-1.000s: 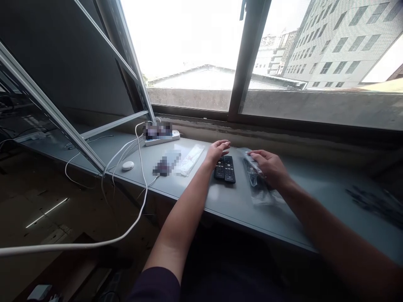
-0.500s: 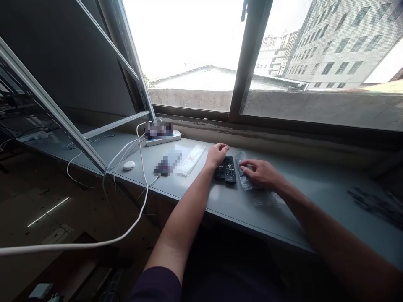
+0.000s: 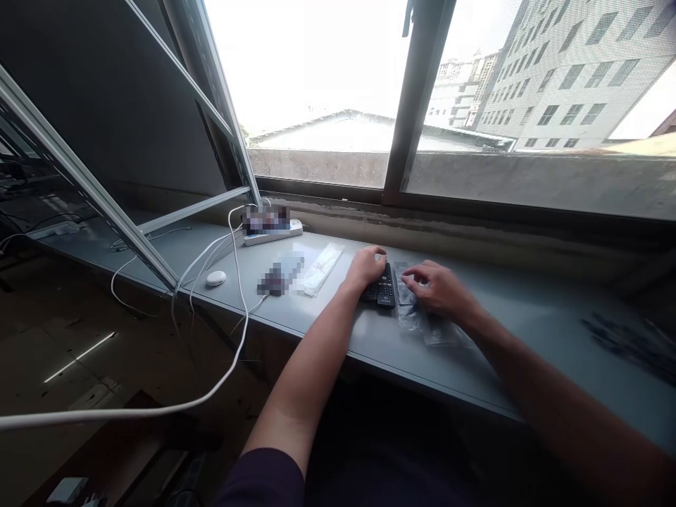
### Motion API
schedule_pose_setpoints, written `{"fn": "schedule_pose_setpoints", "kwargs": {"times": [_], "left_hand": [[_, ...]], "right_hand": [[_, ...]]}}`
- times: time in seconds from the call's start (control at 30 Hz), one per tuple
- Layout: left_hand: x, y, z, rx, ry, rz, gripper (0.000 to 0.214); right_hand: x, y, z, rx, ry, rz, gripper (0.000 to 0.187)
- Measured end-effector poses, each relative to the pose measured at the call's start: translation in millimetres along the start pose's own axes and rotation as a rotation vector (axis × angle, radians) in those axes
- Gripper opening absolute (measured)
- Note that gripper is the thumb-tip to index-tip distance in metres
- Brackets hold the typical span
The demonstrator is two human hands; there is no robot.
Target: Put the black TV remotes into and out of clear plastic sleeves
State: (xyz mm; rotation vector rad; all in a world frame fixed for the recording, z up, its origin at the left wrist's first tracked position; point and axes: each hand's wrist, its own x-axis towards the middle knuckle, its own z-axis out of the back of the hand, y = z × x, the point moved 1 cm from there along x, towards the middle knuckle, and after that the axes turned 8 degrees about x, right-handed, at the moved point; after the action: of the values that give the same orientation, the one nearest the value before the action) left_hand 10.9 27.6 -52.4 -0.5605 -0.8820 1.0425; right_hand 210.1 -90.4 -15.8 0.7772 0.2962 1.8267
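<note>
- Left grip [image 3: 366,270] curls over the far end of 2 black remotes [image 3: 384,289]. Whether it clamps them or only rests there, I cannot tell.
- The remotes lie side by side, buttons up, flat on the grey surface [image 3: 528,338], so the keys face the person.
- Right grip [image 3: 438,289] is released, fingertips pressing a clear plastic bag [image 3: 422,324] just beside the remotes, seemingly pinning it flat.
- A clear packet [image 3: 322,270] and a power strip [image 3: 274,234] lie further left, apart.
</note>
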Motion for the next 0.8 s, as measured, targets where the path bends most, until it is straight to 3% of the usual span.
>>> {"fn": "schedule_pose_setpoints", "kwargs": {"times": [0.13,0.3,0.5,0.63,0.8], "left_hand": [[0.1,2.9,-3.2,0.015,0.030,-0.005,0.015],[0.5,6.8,-5.6,-0.063,0.037,0.047,0.010],[-2.6,7.5,5.1,-0.059,-0.132,0.116,0.042],[-7.4,3.6,16.2,0.239,-0.170,0.215,0.050],[-11.7,0.0,21.1,0.719,-0.018,0.438,0.067]], "right_hand": [[1.2,-16.7,-12.5,-0.047,0.018,0.102,0.052],[1.0,-24.5,-21.4,-0.034,0.163,0.066,0.055],[1.2,-19.0,-18.0,-0.017,0.165,0.074,0.052],[0.1,-16.6,-17.5,-0.036,0.159,0.077,0.053],[-1.4,-14.3,-17.2,-0.046,0.154,0.066,0.055]]}}
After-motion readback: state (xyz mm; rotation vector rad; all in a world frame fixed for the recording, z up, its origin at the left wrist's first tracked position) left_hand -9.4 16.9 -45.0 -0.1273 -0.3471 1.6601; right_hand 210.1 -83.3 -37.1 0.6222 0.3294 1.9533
